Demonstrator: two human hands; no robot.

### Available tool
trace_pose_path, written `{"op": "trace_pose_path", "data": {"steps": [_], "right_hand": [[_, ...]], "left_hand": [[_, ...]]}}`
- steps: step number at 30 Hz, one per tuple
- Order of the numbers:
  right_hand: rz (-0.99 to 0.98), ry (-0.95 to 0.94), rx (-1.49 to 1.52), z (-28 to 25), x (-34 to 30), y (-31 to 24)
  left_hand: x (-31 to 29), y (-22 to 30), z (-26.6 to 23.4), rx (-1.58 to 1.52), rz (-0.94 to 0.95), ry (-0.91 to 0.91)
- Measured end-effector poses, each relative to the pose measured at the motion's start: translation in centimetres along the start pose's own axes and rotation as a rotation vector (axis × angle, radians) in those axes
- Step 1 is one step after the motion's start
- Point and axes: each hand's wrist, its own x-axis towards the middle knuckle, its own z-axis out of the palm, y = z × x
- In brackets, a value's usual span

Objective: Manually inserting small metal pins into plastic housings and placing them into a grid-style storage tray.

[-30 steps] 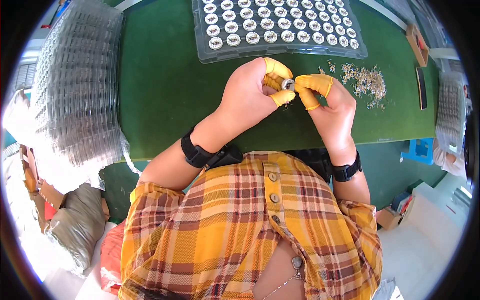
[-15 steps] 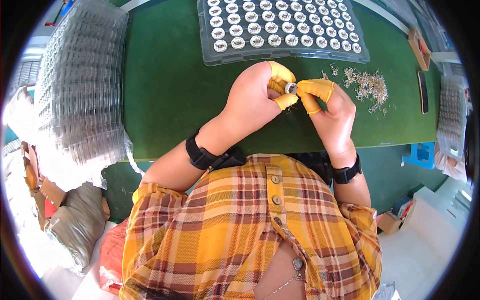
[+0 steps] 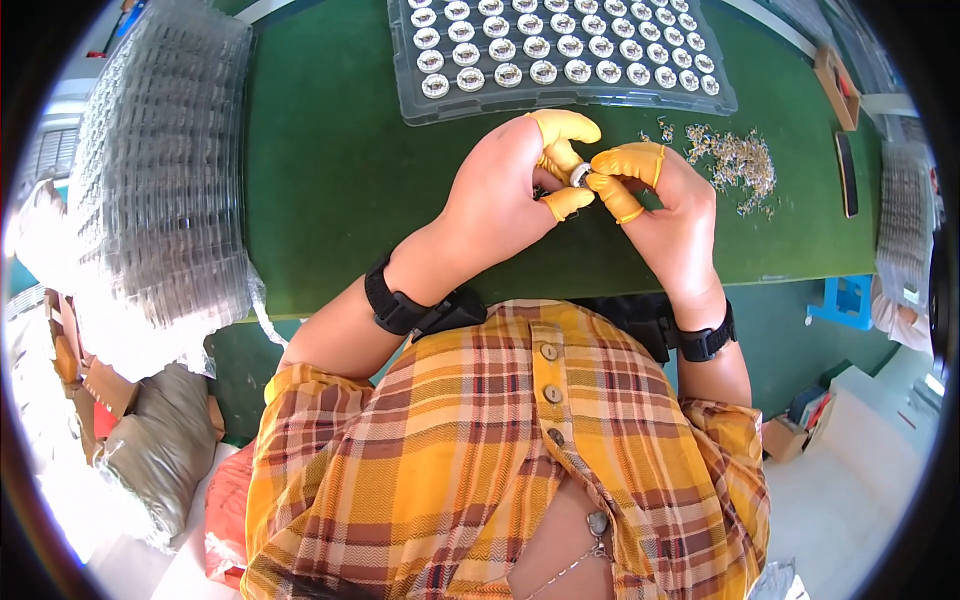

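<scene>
Left hand: the left hand (image 3: 500, 175) holds a small round white part (image 3: 579, 175) between the thumb and a bent finger; its forefinger stands lifted apart from the part.
Right hand: the right hand (image 3: 670, 205) has thumb and forefinger brought close at the part's right edge; whether they clamp on a thin lead or only touch the rim, I cannot tell.
Finger cots: yellow rubber cots (image 3: 570, 202) cover the working fingertips of both hands.
Round part: held up over the green work surface (image 3: 340, 190), between the two hands and just below the tray; its inner face is mostly hidden.
Clear tray: a clear plastic tray (image 3: 421, 111) bears rows of similar round white parts (image 3: 577, 71), each with something dark at its centre.
Wired components: a loose heap of tiny wired components (image 3: 738, 168) lies beyond the right hand, with a few strays nearer the tray.
Slip risk: the part is small and the left grip narrow, so a push from the right fingertips could tip or spring it out.
Lead risk: pulling or pressing off-line could bend a fine wire, if one is there.
Heap risk: a sweep of the right hand could scatter the components.
</scene>
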Motion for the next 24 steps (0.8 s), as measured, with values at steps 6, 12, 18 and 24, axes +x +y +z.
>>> {"op": "trace_pose_path", "data": {"steps": [6, 12, 18, 24], "right_hand": [[-0.198, 0.001, -0.170, 0.1, 0.1, 0.3], [-0.045, -0.032, -0.013, -0.2, -0.1, -0.1], [0.159, -0.036, 0.239, -0.2, -0.1, 0.3], [0.209, -0.095, 0.493, -0.7, 0.8, 0.0]], "left_hand": [[-0.1, 0.1, 0.2, 0.031, -0.029, -0.007], [-0.2, -0.1, 0.2, -0.072, -0.050, -0.023], [0.1, 0.1, -0.7, 0.168, 0.220, -0.046], [-0.3, 1.0, -0.5, 0.072, 0.209, 0.025]]}}
